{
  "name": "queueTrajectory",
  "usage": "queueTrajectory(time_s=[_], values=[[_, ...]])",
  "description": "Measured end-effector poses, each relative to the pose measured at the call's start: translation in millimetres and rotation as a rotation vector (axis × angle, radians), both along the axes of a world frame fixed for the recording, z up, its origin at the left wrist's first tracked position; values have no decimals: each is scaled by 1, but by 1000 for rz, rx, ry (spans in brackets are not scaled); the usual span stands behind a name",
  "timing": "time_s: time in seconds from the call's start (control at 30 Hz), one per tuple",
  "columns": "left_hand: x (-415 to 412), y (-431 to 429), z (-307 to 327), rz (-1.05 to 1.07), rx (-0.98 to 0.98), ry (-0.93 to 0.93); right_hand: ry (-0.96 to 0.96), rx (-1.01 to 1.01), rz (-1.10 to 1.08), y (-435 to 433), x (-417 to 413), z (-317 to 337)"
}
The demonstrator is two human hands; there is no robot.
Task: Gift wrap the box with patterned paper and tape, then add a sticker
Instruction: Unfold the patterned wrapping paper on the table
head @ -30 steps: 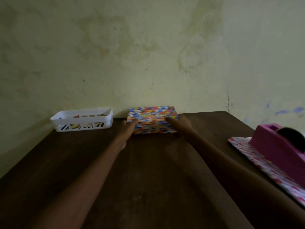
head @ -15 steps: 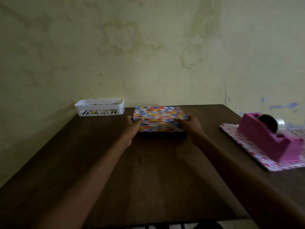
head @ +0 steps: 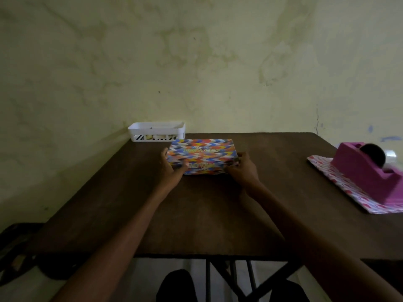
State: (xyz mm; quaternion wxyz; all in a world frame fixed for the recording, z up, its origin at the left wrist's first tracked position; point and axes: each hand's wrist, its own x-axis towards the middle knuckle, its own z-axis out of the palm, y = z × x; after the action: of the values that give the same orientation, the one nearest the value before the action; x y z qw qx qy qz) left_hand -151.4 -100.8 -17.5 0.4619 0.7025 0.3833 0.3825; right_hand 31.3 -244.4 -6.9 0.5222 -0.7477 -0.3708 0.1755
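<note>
- Box, printed in bright zigzag colours and not yet wrapped, sits between the two sets of fingers, on the far half of the worktop.
- The left hand grips its near left corner. The fingers curl round the left end and the thumb lies across the front face.
- The right hand grips the near right corner the same way, its fingers curled against the right end and the front edge.
- What has changed: a second ago the box lay at the back edge, level with the white basket, and both hands were only reaching it. Now it is closer to the person and the basket stands beyond the left fingers, apart from the box.
- Whether the box is sliding or is lifted just off the worktop cannot be told here.
- The patterned paper lies well to the right of the right fingers, pinned under the pink tape dispenser.
- What this means, as a judgement: the task is at its very start, fetching the box into working reach. The paper must next be freed from under the dispenser and spread out, so that the box can be set on it.
- The basket's contents are too dim to name, and no sticker can be picked out.
</note>
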Motion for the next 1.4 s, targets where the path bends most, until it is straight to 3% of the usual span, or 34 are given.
queueTrajectory(time_s=[0.13, 0.3, 0.47, 0.6, 0.7, 0.87, 1.07, 1.13, 1.2, 1.3, 1.4], values=[[-1, 3, -9, -4, 64, 72, -132, -44, -46, 3, -2, -4], [6, 3, -14, 107, 89, 15, -192, -20, -40, 2, 0, -8], [-7, 17, -11, 339, 118, -87, -203, -43, 105, 20, -14, -8], [-22, 33, -11, 542, 150, 69, -206, -63, 186, 48, -40, -5], [-30, 36, -8, 673, 123, 74, -209, -78, 223, 66, -59, -3], [-37, 43, -9, 681, 51, 32, -243, -95, 235, 86, -80, 1], [-40, 33, -6, 673, 254, 229, -288, -168, 303, 86, -83, 6], [-36, 23, -1, 610, 433, 268, -247, -154, 301, 70, -73, 10], [-25, 6, 5, 448, 555, 180, -339, -95, 272, 44, -60, 13], [2, -32, 13, 26, 472, 25, -510, 13, 225, -7, -38, 18], [30, -66, 15, -386, 302, 334, -567, -43, 203, -55, -14, 21]])
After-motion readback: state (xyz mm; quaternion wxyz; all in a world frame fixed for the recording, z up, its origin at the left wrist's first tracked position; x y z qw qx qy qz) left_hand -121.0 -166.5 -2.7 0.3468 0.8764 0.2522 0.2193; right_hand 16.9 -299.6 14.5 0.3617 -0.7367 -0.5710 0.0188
